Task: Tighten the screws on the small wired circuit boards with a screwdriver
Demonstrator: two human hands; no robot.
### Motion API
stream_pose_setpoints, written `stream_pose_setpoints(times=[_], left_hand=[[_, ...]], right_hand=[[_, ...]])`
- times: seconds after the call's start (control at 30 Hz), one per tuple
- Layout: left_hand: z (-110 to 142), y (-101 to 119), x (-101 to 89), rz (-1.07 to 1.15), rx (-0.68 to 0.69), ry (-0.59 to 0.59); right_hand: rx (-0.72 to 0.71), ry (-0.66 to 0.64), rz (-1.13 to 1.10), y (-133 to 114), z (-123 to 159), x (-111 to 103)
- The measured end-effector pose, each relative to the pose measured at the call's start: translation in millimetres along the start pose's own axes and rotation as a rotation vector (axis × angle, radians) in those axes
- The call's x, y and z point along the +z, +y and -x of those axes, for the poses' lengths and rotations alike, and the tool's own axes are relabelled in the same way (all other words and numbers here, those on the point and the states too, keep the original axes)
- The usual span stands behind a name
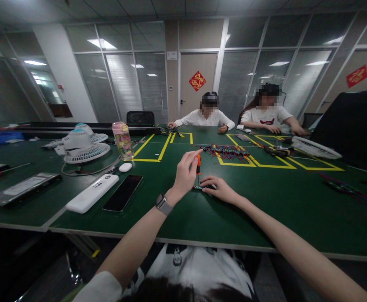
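Note:
My left hand [186, 171], with a watch on its wrist, is closed on a screwdriver [199, 164] with an orange and black handle. The screwdriver stands upright, its thin shaft pointing down at a small green circuit board [197, 188] on the table. Low on the table, my right hand [220, 189] grips the board's right end with its fingertips. My fingers cover part of the board, and the exact spot where the tip meets it is too small to make out. Beyond my hands lies a bundle of similar boards with red and blue wires [229, 153].
A black phone [123, 193], a white power bank [92, 193], a white earbud case [125, 167], a bottle [123, 142] and a fan [87, 152] stand left on the green table [170, 226]. More wires [343, 186] lie right. Two people sit opposite.

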State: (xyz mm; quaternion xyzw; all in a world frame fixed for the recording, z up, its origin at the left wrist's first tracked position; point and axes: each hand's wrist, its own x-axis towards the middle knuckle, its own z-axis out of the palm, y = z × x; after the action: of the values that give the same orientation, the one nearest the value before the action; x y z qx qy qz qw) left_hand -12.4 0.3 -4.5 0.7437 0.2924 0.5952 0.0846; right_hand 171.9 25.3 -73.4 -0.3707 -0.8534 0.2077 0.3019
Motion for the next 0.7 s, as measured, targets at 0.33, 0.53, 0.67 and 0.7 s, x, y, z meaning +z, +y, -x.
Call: stream_pose_setpoints(times=[0.33,0.53,0.67,0.7], left_hand=[[0.4,-0.3,0.4,-0.080,-0.012,0.068],[0.4,1.8,-0.8,-0.033,0.003,0.013],[0.1,1.7,-0.8,0.025,0.034,-0.027],[-0.1,1.8,-0.6,0.021,0.036,-0.020]], right_hand=[[-0.012,0.003,0.001,0.9,0.2,0.5],[-0.015,0.008,-0.003,-0.3,-0.1,0.0],[-0.012,-0.004,0.000,-0.2,-0.2,-0.3],[-0.010,-0.004,0.001,-0.1,-0.2,-0.3]])
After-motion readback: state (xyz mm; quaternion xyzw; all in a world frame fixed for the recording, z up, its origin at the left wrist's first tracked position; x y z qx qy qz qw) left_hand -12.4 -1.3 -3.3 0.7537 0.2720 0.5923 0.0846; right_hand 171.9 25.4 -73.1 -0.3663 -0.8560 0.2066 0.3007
